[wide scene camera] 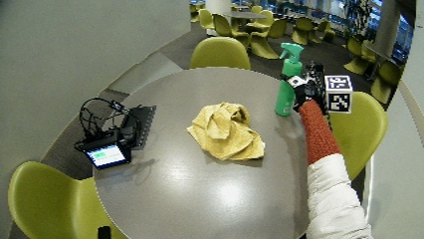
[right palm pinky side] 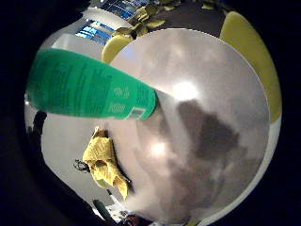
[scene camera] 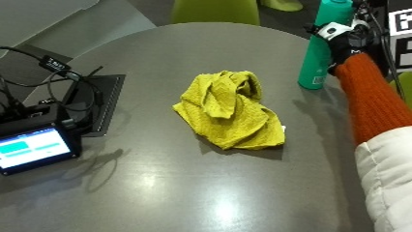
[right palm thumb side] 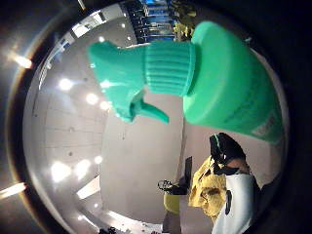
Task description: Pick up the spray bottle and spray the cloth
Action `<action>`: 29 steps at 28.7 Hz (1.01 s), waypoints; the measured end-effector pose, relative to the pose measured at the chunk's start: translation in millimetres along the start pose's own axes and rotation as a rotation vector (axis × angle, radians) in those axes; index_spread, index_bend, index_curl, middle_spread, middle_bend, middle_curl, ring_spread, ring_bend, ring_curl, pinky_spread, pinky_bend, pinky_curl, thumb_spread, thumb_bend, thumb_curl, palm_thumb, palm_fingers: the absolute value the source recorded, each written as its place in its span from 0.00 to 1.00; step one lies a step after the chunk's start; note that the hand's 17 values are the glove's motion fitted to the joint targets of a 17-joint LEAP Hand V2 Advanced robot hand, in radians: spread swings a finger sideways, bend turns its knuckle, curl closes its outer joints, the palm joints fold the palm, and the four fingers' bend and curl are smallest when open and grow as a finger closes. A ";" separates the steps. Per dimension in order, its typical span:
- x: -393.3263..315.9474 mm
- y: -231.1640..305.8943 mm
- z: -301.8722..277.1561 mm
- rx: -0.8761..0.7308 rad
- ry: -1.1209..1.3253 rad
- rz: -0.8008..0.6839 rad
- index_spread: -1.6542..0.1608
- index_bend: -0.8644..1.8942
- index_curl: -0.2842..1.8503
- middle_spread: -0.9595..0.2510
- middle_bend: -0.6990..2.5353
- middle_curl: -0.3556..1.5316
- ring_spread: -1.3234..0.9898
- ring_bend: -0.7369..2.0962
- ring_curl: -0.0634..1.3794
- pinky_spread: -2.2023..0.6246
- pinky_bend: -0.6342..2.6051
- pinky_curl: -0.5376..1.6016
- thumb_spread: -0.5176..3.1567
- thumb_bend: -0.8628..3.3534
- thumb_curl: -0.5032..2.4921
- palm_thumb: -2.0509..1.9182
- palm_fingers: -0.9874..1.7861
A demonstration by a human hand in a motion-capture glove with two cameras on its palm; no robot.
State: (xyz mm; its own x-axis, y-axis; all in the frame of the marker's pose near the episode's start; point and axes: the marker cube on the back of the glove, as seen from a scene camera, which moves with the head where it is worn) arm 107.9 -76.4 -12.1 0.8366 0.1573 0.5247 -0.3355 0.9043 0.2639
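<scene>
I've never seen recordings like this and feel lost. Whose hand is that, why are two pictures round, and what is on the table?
There is no machine: a person works with a gloved right hand. The two round pictures come from small cameras on that hand's palm, so the green spray bottle looms large in them. The other two pictures come from cameras beside the round grey table. The hand is at the upright bottle near the table's far edge, seemingly gripping it, though its fingers are hard to see. A crumpled yellow cloth lies mid-table, apart from the bottle. A small screen with cables sits at one side.
</scene>
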 end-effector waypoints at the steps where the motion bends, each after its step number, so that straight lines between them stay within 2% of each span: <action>1: 2.0 -1.9 -1.2 0.007 -0.002 0.003 0.71 0.34 0.18 0.79 0.37 0.34 0.55 0.44 0.24 0.83 0.27 0.34 0.34 0.28 0.26 0.73 0.43; 7: 5.4 -10.5 -0.3 0.035 -0.064 0.020 0.70 0.32 0.16 0.77 0.43 0.38 0.54 0.47 0.25 0.83 0.25 0.34 0.34 0.27 0.27 0.75 0.47; 9: 6.1 -11.1 -1.4 0.057 -0.115 0.026 0.71 0.36 0.18 0.76 0.43 0.39 0.54 0.47 0.25 0.82 0.24 0.34 0.34 0.27 0.28 0.76 0.50; 10: 6.2 -10.4 -2.2 0.063 -0.135 0.026 0.73 0.41 0.20 0.76 0.42 0.38 0.54 0.46 0.25 0.82 0.25 0.34 0.34 0.27 0.28 0.76 0.53; 15: 16.0 -5.8 -8.1 0.048 -0.155 -0.014 0.76 0.41 0.22 0.77 0.38 0.38 0.54 0.47 0.27 0.81 0.27 0.36 0.34 0.27 0.29 0.77 0.59; 23: -11.1 19.5 -13.2 -0.106 -0.062 -0.199 0.78 0.39 0.26 0.77 0.36 0.39 0.54 0.45 0.28 0.80 0.29 0.39 0.34 0.26 0.31 0.78 0.61; 29: -43.1 48.8 -16.7 -0.172 0.278 -0.427 0.78 0.37 0.27 0.76 0.35 0.39 0.54 0.44 0.29 0.79 0.29 0.40 0.35 0.25 0.32 0.79 0.62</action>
State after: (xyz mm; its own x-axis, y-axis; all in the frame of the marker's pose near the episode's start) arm 62.6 -32.4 -35.3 0.9741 -0.1605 0.1594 0.1158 0.9592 0.2581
